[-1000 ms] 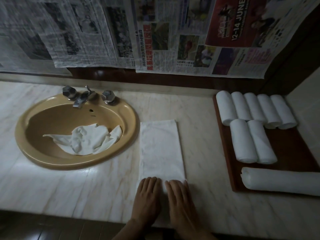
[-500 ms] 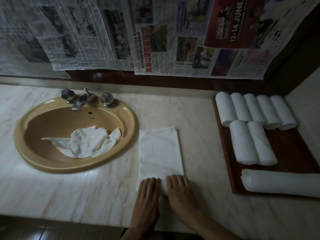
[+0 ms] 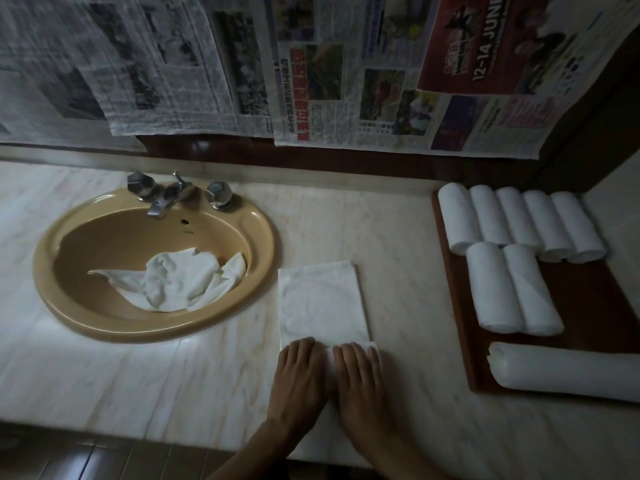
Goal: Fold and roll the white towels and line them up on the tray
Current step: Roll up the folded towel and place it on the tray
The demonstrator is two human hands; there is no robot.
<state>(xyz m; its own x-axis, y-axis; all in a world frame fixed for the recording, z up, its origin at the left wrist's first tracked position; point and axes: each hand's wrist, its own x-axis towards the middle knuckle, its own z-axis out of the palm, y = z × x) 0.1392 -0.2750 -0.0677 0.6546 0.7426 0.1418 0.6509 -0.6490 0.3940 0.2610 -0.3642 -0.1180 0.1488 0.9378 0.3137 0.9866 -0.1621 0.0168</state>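
A folded white towel (image 3: 322,303) lies as a long strip on the marble counter, its near end rolled up. My left hand (image 3: 298,379) and my right hand (image 3: 360,379) lie side by side on that roll, fingers straight and pressing down. To the right, a dark wooden tray (image 3: 595,299) holds several rolled white towels (image 3: 519,220) in two rows, with one longer roll (image 3: 568,372) lying crosswise at its near edge. A crumpled white towel (image 3: 173,282) sits in the sink.
The tan oval sink (image 3: 69,306) with a chrome faucet (image 3: 162,199) occupies the counter's left. Newspaper sheets (image 3: 311,71) hang on the wall behind. The counter's front edge runs just below my wrists.
The roll under my palms has moved away from me along the strip, so the flat part of the towel is shorter. My hands travelled with it.
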